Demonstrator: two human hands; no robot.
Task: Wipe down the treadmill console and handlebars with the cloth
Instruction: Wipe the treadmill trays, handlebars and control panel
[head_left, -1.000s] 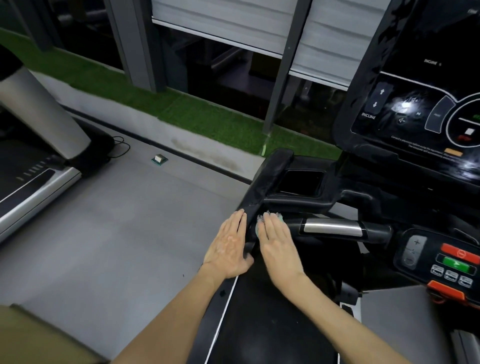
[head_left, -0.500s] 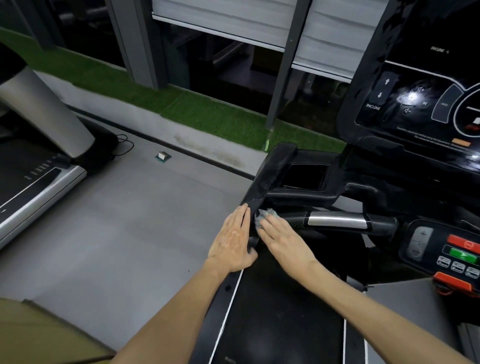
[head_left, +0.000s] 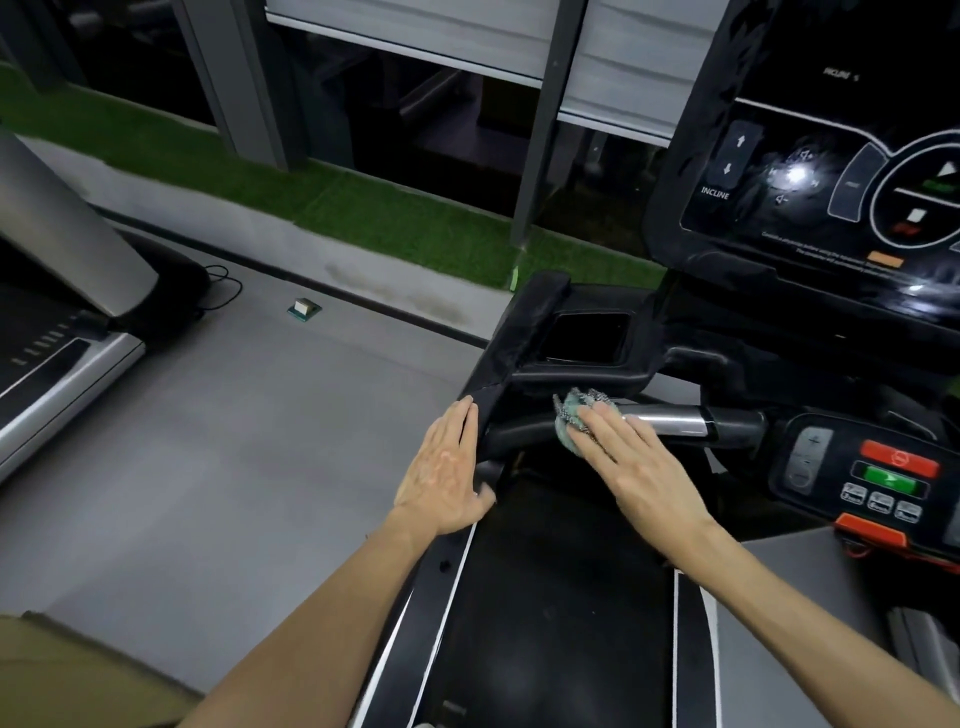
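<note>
One crumpled pale-green cloth (head_left: 572, 411) under flat right hand (head_left: 644, 467)

Most of the cloth (head_left: 569, 410) lay hidden under the straight fingers of the right hand (head_left: 639, 462). Only a crumpled green-and-grey edge showed, so its full shape could not be told. The console (head_left: 810, 171) was cut off by the top and right edges, and the fine print below its dial was too blurred to read. The button panel (head_left: 883, 478) ran out at the right edge, its small lower keys illegible. A neighbouring treadmill (head_left: 62, 353) was cropped at the left, and a boxy object (head_left: 304, 307) on the floor was too small to identify.
</note>
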